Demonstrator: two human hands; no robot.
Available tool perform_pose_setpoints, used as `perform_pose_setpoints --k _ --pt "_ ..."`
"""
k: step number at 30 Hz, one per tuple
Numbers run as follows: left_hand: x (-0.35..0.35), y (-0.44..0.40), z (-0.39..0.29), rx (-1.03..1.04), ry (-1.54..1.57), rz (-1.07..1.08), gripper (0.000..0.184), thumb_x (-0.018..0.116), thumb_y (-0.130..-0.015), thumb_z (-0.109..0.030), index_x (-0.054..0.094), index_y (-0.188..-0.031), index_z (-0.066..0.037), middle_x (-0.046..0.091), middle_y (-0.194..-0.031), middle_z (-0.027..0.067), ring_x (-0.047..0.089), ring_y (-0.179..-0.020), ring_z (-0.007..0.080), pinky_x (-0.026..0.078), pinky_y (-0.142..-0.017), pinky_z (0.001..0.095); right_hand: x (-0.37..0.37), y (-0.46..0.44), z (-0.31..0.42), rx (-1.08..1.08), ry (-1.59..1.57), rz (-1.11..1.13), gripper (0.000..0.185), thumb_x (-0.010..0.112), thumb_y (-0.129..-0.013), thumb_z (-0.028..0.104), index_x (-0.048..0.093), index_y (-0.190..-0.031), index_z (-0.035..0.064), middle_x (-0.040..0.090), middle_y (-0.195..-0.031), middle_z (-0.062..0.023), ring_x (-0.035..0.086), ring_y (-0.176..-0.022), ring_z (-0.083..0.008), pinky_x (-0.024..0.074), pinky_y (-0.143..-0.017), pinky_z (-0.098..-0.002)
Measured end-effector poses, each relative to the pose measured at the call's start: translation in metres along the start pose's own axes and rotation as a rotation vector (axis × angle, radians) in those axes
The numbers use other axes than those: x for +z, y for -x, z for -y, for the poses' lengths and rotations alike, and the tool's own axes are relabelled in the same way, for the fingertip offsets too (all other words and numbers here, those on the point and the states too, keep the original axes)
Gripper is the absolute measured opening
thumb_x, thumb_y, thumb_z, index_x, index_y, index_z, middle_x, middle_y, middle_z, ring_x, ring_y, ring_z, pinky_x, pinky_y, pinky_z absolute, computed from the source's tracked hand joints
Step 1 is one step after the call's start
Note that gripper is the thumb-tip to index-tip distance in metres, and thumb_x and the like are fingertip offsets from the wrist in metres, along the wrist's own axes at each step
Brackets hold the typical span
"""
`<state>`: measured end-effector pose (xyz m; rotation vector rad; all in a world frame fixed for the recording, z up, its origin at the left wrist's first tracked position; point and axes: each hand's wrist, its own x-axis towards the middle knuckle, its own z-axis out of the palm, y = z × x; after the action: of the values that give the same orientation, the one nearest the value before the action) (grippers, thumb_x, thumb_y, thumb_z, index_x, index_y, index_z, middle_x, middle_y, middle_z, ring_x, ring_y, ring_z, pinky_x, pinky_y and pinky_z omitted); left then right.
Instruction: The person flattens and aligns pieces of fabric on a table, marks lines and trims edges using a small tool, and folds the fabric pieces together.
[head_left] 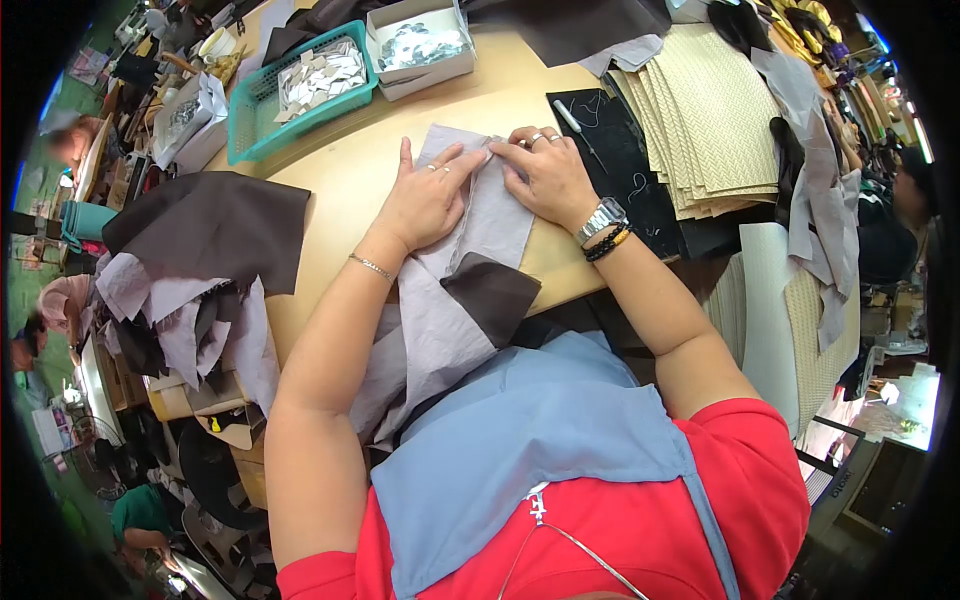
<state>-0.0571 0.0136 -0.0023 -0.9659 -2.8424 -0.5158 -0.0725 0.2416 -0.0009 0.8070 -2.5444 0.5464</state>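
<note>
A light grey-lilac fabric piece (505, 215) with a seam down its length lies on the table and drapes over its front edge towards my lap. A dark brown flap (492, 297) is folded over its lower part. My left hand (432, 198) rests on the fabric's left side, its fingers stretched towards the seam and the little finger raised. From the other side, my right hand (552, 178) has its fingers bent at the seam's upper end, gripping the fabric there. The fingertips of both hands nearly meet.
Beyond my hands stand a teal basket (243, 130) of small pale pieces and a white box (425, 75) of shiny pieces. A white-handled tool (570, 118) lies on black material at right, beside stacked textured cream sheets (700, 120). Dark brown fabric (215, 225) covers the left side.
</note>
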Motion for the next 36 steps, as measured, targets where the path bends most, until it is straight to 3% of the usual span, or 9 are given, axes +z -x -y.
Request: perform_pose_setpoints --k 10,13,16,19,22,28,36 --pt "0.0050 -0.0007 0.0046 -0.014 0.072 -0.027 0.043 0.048 -0.086 -0.008 0.054 -0.126 -0.019 0.056 -0.140 -0.0023 0.045 -0.137 0.0218 0.004 -0.110 0.0749 0.0011 0.0018 -0.0029 -0.076 -0.064 0.015 0.024 0.066 -0.080 0.016 0.070 -0.103 0.0172 0.065 -0.106 -0.0027 0.061 -0.099 -0.0216 0.0441 -0.083 -0.0381" --pt "0.0052 -0.0009 0.0048 -0.025 0.070 -0.016 0.045 0.048 -0.086 -0.009 0.055 -0.129 -0.020 0.055 -0.141 -0.0020 0.044 -0.138 0.0222 0.004 -0.109 0.0754 0.0013 0.0020 -0.0034 -0.057 -0.074 0.023 0.024 0.066 -0.080 0.015 0.069 -0.104 0.0169 0.065 -0.106 -0.0032 0.061 -0.098 -0.0220 0.0446 -0.083 -0.0382" --pt "0.0070 -0.0008 0.0047 0.021 -0.034 -0.075 0.045 0.051 -0.085 -0.014 0.057 -0.129 -0.022 0.054 -0.141 -0.0017 0.047 -0.135 0.0231 0.013 -0.107 0.0776 0.0003 0.0009 -0.0003 -0.064 -0.093 0.004 0.026 0.066 -0.080 0.014 0.069 -0.105 0.0171 0.065 -0.107 -0.0034 0.061 -0.098 -0.0224 0.0450 -0.084 -0.0383" --pt "0.0029 -0.0004 0.0037 -0.003 -0.076 0.020 0.052 0.051 -0.085 -0.013 0.055 -0.135 -0.027 0.048 -0.147 -0.0019 0.042 -0.139 0.0224 0.010 -0.108 0.0766 -0.0001 0.0001 0.0005 -0.085 -0.094 0.005 0.027 0.066 -0.080 0.014 0.069 -0.107 0.0178 0.066 -0.107 -0.0033 0.061 -0.098 -0.0224 0.0452 -0.083 -0.0385" --pt "0.0041 -0.0003 0.0039 -0.005 -0.120 0.014 0.051 0.053 -0.084 -0.014 0.057 -0.133 -0.028 0.047 -0.148 -0.0024 0.042 -0.139 0.0220 0.013 -0.107 0.0769 0.0029 0.0011 -0.0028 -0.108 -0.065 0.007 0.028 0.066 -0.080 0.015 0.070 -0.107 0.0190 0.066 -0.107 -0.0031 0.061 -0.099 -0.0220 0.0452 -0.082 -0.0385" --pt "0.0063 0.0011 0.0063 0.155 -0.176 -0.067 0.051 0.055 -0.085 -0.016 0.057 -0.135 -0.025 0.050 -0.146 -0.0056 0.040 -0.141 0.0193 -0.001 -0.112 0.0719 0.0062 0.0024 -0.0045 -0.065 -0.054 0.003 0.027 0.066 -0.080 0.018 0.071 -0.106 0.0211 0.066 -0.107 -0.0021 0.061 -0.099 -0.0213 0.0441 -0.080 -0.0386" --pt "0.0072 0.0016 0.0046 0.167 -0.215 -0.138 0.045 0.058 -0.084 -0.018 0.062 -0.128 -0.024 0.056 -0.138 -0.0065 0.040 -0.140 0.0164 -0.006 -0.112 0.0699 0.0031 0.0006 -0.0013 -0.017 0.065 -0.019 0.033 0.064 -0.080 0.024 0.069 -0.113 0.0228 0.065 -0.107 -0.0022 0.060 -0.097 -0.0221 0.0419 -0.078 -0.0393"
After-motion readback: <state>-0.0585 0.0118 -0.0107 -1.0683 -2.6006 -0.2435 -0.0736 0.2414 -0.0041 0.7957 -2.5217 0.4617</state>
